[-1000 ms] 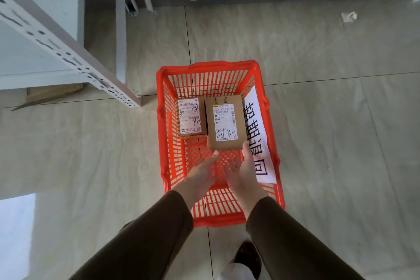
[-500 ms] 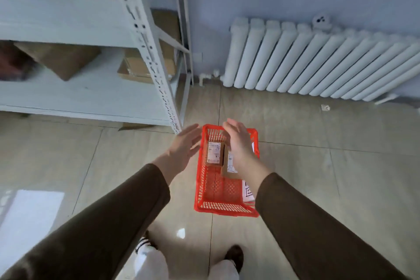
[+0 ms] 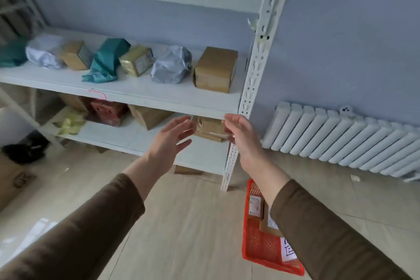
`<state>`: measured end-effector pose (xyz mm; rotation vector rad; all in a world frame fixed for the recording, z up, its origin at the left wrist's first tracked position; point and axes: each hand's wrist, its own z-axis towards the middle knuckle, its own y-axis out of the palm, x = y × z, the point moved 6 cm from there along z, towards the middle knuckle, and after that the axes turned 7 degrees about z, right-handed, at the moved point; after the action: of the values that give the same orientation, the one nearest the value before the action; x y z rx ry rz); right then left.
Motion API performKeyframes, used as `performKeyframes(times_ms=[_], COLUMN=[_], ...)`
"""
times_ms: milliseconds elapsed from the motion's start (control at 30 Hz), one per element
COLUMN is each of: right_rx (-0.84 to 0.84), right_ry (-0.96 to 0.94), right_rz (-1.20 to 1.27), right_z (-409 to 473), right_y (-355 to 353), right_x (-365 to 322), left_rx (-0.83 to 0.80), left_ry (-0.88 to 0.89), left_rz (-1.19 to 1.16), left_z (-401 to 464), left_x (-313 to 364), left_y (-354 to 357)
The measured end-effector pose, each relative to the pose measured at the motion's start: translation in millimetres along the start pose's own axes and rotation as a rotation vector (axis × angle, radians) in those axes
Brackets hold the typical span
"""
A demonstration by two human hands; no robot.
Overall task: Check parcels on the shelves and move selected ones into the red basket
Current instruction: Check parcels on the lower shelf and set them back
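Both my hands are raised in front of the white shelf unit [image 3: 159,95], empty. My left hand [image 3: 169,141] has its fingers spread, and my right hand [image 3: 239,134] hangs with loosely bent fingers. Between them, on the lower shelf, lies a taped brown parcel [image 3: 210,128]. On the shelf above stands a brown cardboard box [image 3: 214,69], beside a grey bag parcel [image 3: 171,67], a yellowish box [image 3: 136,60] and a green bag parcel [image 3: 106,60]. The red basket [image 3: 259,243] sits on the floor at lower right, partly behind my right arm, with two brown boxes [image 3: 255,206] inside.
A perforated white upright [image 3: 256,70] marks the shelf's right end. A white radiator [image 3: 341,141] runs along the wall to the right. More parcels fill the lower shelf on the left, including a red box [image 3: 109,111]. A cardboard box [image 3: 13,177] stands on the floor at left.
My hands left the parcels in the red basket and rose to shelf height. My view lifted from the basket to the shelves.
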<state>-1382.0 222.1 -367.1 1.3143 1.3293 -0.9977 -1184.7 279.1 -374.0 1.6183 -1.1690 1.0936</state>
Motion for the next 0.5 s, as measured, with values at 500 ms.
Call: performKeyframes(times_ms=[500], right_rx=[0.095], right_ry=[-0.079], right_rz=[-0.034], right_z=[60], right_y=[96], right_x=[-53], left_rx=[-0.087], left_ry=[0.069], left_rz=[0.038], left_z=[84], left_x=[85], left_y=[-76])
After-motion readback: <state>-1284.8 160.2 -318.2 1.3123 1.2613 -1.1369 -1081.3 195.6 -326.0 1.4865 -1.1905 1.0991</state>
